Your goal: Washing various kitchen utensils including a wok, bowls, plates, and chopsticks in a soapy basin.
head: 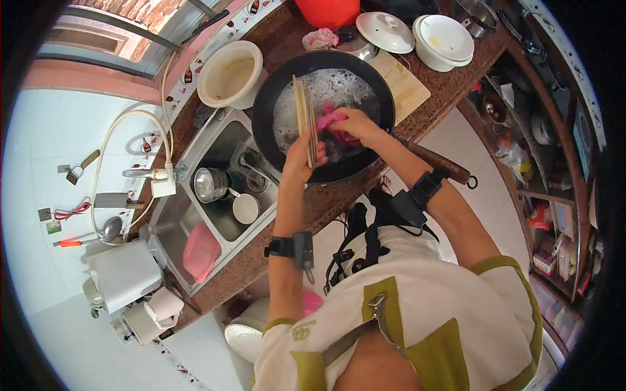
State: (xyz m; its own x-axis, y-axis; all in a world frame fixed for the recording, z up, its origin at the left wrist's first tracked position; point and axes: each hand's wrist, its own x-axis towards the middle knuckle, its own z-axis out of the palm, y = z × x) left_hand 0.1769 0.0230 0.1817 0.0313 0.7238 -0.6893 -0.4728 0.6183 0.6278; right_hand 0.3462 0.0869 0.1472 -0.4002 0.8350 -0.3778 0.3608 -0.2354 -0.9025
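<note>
My left hand (302,155) grips a bundle of chopsticks (304,115), held upright over the left half of a large black wok (264,141). Soapy water (337,80) with white foam fills much of the wok. Pinched in my right hand (357,124) is a bright pink cloth (332,120), close to the right side of the chopsticks. Some of the pink material trails down to the water, partly hidden behind my fingers. The wok's brown handle (437,161) extends out beneath my right forearm.
Left of the wok stands a cream pot (230,73). A double steel sink (225,234) holds a metal pot, a white ladle (245,208) and a pink plastic container (201,251). Behind are a cutting board (403,88), a white lid (385,32), white bowls (443,41) and a red container (327,12).
</note>
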